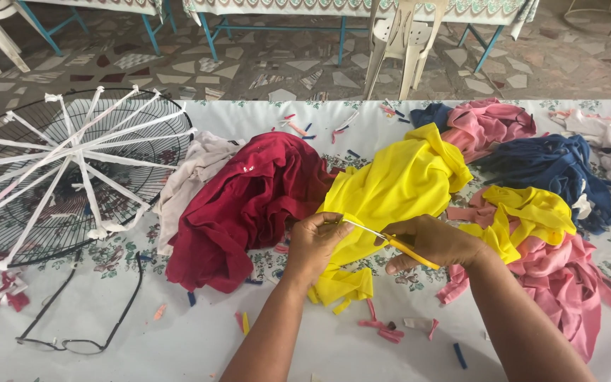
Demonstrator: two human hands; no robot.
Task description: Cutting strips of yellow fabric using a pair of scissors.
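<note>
Head view: left hand [317, 244] pinches the yellow cloth [390, 187] on the table [178, 339]; right hand [429, 244] grips scissors [390, 240], blades at its edge. Cutting looks underway; next snip needs the cloth taut.

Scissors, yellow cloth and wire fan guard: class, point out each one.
scissors [399, 247], head view, on the yellow handle by the right hand.
yellow cloth [397, 180], head view, on its broad middle fold.
wire fan guard [143, 180], head view, on its right-hand wires.

Two bare forearms, no sleeves or jewellery
</note>
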